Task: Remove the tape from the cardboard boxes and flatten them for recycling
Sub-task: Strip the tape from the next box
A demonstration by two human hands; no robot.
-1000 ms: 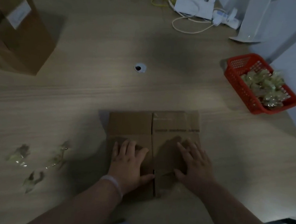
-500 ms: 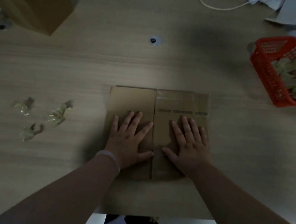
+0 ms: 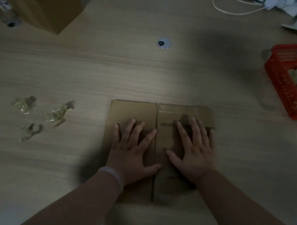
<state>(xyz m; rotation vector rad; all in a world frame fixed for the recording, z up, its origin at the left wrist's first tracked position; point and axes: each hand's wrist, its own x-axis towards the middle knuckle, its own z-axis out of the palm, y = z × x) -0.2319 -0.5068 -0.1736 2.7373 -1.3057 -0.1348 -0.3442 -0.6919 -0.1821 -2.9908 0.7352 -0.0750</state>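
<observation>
Flattened box on the tabletop, left hand and right hand pressing it with spread flat fingers, tape scraps left of box, red basket far right, upright box far behind-left

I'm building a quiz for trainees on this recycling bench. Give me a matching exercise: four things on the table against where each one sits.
Things
1. flattened box
2. red basket
3. crumpled tape scraps
4. standing box

Places
A. back left corner of the table
B. pressed under the left hand and right hand
C. right edge of the table
D. loose on the table, left of the hands

Pairs: 1-B, 2-C, 3-D, 4-A
</observation>
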